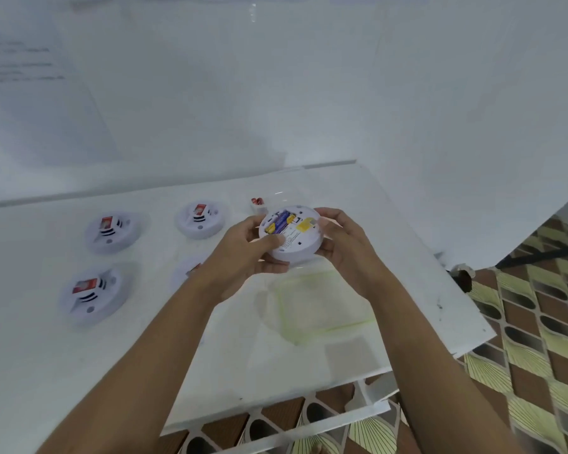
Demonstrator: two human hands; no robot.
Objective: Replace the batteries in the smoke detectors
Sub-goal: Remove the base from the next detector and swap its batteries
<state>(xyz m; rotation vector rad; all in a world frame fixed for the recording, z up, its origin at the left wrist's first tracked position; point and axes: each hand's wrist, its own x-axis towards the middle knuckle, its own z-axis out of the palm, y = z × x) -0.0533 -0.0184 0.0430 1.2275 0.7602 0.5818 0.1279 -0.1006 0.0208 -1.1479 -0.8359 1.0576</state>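
Makeshift work corner in a plain, home-like room.
A white board worktop (276, 371) stands against bare white walls (440, 109) over a floor (538, 339) of brown and yellow-green patterned tiles. Detectors (112, 232) lie in rows on it, and a sheet (20, 60) of blurred writing is on the left wall.

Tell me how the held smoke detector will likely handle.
Probably light: left hand and right hand hold the smoke detector in their fingers. Likely rigid: the moulded shell shows no flex. Its smooth round rim may slip, and the exposed batteries might drop out if tipped.
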